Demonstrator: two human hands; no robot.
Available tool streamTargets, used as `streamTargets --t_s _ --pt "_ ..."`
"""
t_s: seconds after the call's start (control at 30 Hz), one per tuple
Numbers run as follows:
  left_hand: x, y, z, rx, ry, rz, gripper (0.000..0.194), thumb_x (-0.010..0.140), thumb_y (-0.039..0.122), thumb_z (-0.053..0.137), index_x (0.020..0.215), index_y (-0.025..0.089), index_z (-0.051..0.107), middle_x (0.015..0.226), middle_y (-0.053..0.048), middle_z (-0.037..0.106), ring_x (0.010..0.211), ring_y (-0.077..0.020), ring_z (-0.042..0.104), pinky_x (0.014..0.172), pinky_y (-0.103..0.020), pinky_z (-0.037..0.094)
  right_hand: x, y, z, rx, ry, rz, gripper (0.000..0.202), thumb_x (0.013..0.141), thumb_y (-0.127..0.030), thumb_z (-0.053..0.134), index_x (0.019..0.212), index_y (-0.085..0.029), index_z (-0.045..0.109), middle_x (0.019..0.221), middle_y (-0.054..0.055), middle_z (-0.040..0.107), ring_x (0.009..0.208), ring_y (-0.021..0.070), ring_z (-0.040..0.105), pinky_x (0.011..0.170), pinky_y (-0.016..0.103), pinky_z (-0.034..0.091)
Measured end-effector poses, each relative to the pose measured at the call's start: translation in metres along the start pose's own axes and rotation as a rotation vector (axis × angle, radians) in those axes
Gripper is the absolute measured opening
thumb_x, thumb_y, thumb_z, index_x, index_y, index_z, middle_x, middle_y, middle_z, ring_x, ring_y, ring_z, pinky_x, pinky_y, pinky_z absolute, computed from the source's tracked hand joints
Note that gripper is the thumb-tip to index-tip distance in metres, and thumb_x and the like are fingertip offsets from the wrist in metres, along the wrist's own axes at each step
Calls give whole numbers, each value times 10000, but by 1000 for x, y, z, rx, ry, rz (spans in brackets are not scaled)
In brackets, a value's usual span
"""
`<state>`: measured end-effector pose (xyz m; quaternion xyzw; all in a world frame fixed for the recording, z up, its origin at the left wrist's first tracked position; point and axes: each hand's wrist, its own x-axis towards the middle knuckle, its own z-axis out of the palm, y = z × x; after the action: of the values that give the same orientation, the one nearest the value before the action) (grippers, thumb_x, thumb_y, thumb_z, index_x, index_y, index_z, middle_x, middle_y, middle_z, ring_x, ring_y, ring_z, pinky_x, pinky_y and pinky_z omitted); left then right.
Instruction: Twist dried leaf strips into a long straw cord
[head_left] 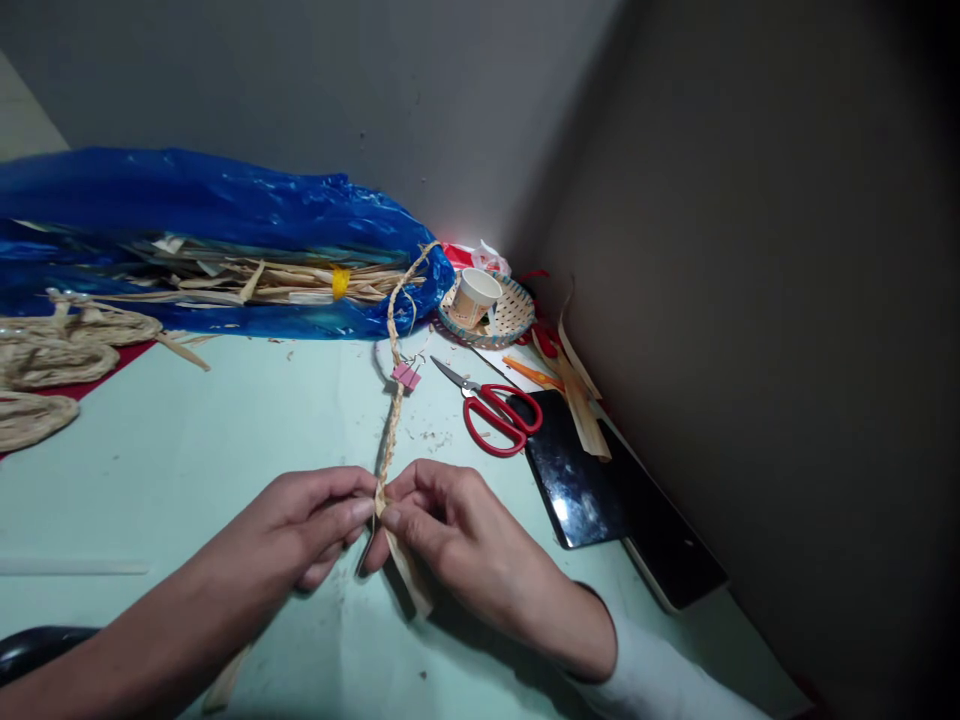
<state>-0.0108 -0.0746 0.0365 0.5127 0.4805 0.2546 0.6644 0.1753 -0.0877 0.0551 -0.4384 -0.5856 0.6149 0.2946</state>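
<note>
A thin braid of pale dried plant strips (389, 440) runs from my fingers up the table to the blue bag. Partway along it sits a pink binder clip (406, 376). My left hand (319, 525) pinches the braid's near end from the left, thumb and forefinger together. From the right, my right hand (450, 520) pinches the same spot, its thumb on the braid. A loose flat strip (409, 575) hangs below my right fingers toward me. Red-handled scissors (499, 410) lie slightly open to the right of the braid.
Dried strips tied with a yellow band (340, 282) lie in the blue plastic bag (187, 185). Woven slippers (45, 355) are at the left. A small basket (514, 310) holds a paper cup (477, 295). Dark flat devices (574, 480) lie right, beside the grey wall.
</note>
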Motion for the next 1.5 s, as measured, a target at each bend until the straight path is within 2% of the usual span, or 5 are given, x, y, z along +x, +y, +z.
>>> streamTargets --t_s 0.33,0.83,1.13,1.23,1.5 --pt "-6 0 13 280 258 25 282 775 492 687 671 231 666 670 8 693 694 -198 589 625 -270 456 -15 -9 6 -948 136 -41 208 1018 -260 462 859 -208 585 668 50 627 560 183 472 549 326 228" --pt "-6 -6 6 62 155 -54 279 795 464 699 765 203 793 743 -37 768 713 -202 658 630 -275 491 -18 51 39 -1295 307 -820 142 816 -47 522 843 -164 598 645 40 648 453 173 522 413 308 321" --pt "-7 1 3 21 126 -25 240 728 447 745 720 209 777 752 -17 762 791 -216 656 708 -282 490 -12 -11 6 -545 321 -208 275 946 -420 628 836 -172 679 711 25 684 637 152 611 605 267 434" --pt "-8 -3 1 2 107 -15 232 752 441 744 778 215 786 757 -7 770 782 -213 674 703 -279 491 -5 -6 -2 -222 117 -35 308 909 -452 712 990 -158 664 842 39 711 729 158 644 664 257 468" --pt "-10 -6 2 142 136 54 223 817 421 642 749 238 750 764 -1 773 797 -221 702 759 -305 531 0 9 4 -151 -11 -61 262 1036 -268 524 870 -160 696 759 -10 598 687 108 521 680 240 401"
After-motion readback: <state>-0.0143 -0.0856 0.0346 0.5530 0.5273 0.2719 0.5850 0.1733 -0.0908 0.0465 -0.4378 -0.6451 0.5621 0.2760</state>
